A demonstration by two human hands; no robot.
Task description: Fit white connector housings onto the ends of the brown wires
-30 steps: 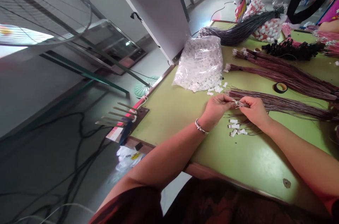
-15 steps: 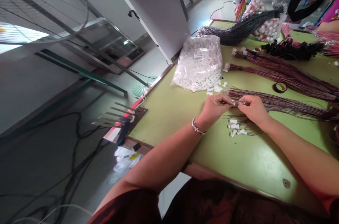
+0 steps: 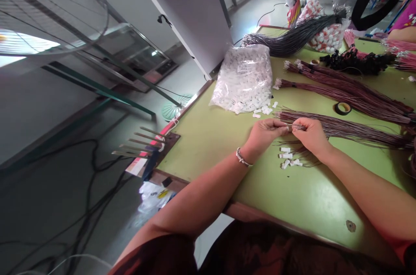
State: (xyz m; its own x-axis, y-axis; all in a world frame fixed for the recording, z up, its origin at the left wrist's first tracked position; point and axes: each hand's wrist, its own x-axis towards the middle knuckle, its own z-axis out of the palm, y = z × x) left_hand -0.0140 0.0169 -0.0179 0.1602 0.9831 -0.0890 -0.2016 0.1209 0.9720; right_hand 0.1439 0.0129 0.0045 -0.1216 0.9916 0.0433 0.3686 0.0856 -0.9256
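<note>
My left hand point(image 3: 264, 135) is closed in a pinch on a small white connector, mostly hidden by the fingertips. Right beside it, my right hand point(image 3: 311, 135) pinches the ends of some thin brown wires. The fingertips of both hands nearly meet, so whether a wire sits inside the connector cannot be made out. Behind the hands lies a loose bundle of brown wires point(image 3: 354, 129). Just in front of them, several white connectors point(image 3: 286, 156) with wires attached rest on the green table point(image 3: 279, 197).
A clear plastic bag of white connectors point(image 3: 243, 78) lies at the back, with loose ones spilling out. Tied brown wire bundles point(image 3: 344, 88), a roll of black tape point(image 3: 342, 108) and a black wire bundle point(image 3: 292, 37) are beyond. A pronged rack point(image 3: 146, 143) sits at the left edge.
My left fingers have shifted slightly and now cover more of the connector. My right hand stays almost in place.
</note>
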